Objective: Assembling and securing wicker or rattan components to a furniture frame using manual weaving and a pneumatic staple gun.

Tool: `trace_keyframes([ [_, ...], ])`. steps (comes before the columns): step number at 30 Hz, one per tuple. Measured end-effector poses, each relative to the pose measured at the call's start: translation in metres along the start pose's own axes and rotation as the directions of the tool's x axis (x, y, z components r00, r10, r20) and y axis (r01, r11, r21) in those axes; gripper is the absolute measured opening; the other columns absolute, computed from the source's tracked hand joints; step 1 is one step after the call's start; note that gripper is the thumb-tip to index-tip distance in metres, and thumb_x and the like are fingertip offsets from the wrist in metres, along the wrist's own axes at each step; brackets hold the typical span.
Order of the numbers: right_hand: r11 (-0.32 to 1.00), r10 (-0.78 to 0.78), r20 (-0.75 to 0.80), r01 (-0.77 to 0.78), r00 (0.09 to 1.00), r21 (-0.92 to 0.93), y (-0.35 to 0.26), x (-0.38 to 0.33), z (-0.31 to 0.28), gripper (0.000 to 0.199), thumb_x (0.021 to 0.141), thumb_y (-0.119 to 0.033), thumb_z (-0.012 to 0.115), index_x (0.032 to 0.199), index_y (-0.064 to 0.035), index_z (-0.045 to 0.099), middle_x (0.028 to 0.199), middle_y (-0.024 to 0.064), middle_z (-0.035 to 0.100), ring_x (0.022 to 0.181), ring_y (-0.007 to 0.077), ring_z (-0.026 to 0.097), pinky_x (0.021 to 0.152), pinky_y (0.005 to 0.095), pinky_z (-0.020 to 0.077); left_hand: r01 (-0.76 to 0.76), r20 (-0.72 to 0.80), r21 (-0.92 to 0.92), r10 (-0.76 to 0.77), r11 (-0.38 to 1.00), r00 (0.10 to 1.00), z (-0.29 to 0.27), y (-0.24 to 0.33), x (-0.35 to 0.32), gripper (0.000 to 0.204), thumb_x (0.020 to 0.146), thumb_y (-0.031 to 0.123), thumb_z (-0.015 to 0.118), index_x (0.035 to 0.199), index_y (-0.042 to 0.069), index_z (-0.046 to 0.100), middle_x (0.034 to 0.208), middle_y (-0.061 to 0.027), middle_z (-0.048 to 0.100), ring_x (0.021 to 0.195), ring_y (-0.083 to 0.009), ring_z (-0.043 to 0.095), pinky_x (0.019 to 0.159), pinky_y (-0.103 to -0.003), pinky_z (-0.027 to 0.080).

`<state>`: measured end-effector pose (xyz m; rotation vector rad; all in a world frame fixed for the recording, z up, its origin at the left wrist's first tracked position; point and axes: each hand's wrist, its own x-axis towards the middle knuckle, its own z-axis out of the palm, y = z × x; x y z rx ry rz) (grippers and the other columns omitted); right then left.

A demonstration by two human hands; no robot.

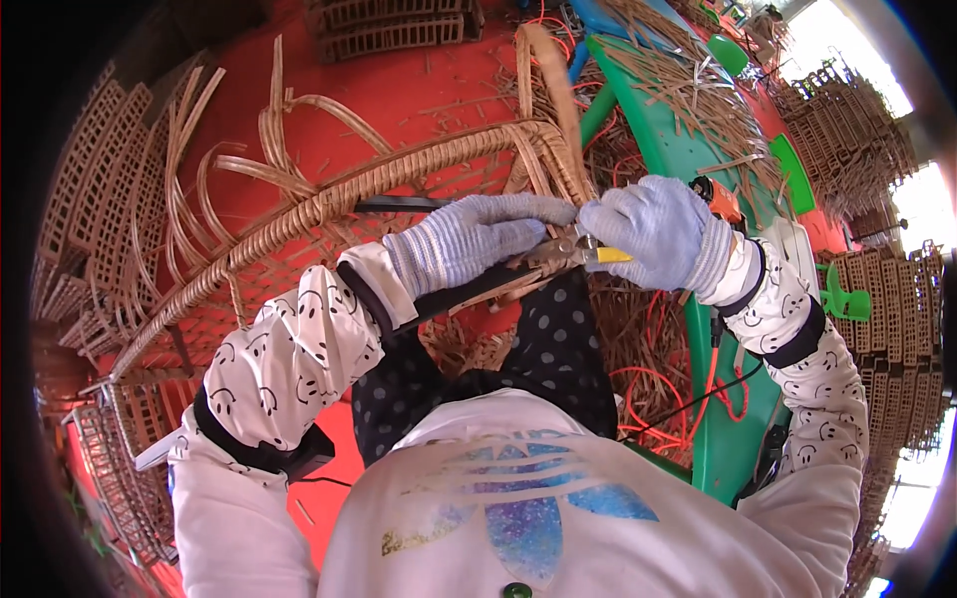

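In my right hand, which wears a pale blue-grey knit glove, is a pair of pliers with a yellow handle. Its metal jaws point left, at the ends of brown woven strips. My left hand, gloved alike, lies along the work with its fingers stretched toward the jaws; its palm side is hidden. Both hands are at the near corner of a curved frame wrapped in tan wicker strips. Loose strip ends curl up from its far side. A dark flat bar runs under my left hand.
At right stands a green table heaped with cut strips. An orange-and-black tool lies by my right wrist, and an orange hose hangs below. Stacked brown woven baskets flank the red floor and its scraps.
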<state>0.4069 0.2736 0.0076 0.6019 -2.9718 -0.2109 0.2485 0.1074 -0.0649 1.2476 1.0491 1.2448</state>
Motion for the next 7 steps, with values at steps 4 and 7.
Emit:
trace_keyframes([
  [4,0.986,0.148,-0.228,-0.127,0.962,0.104,-0.004,-0.018,0.0,0.044,0.066,-0.033,0.071,0.098,-0.0078,0.054,0.076,0.0069,0.059,0.064,0.0266,0.059,0.057,0.0366,0.0465,0.17,-0.121,-0.066,-0.177,0.983,0.977,0.002,0.014,-0.007,0.039,0.093,0.021,0.043,0.129,0.006,0.041,0.114,-0.0064,0.056,0.102,-0.0118,0.051,0.085,-0.026,0.042],
  [7,0.876,0.463,-0.282,-0.385,0.84,0.291,-0.006,-0.057,-0.012,0.066,0.064,-0.033,0.075,0.116,-0.0076,0.042,0.108,0.0129,0.061,0.093,0.0232,0.062,0.081,0.0356,0.0472,0.24,-0.25,-0.001,-0.233,0.971,0.94,0.004,0.022,-0.007,0.045,0.093,0.03,0.043,0.134,0.014,0.035,0.106,-0.0067,0.06,0.093,-0.0136,0.057,0.079,-0.027,0.046],
])
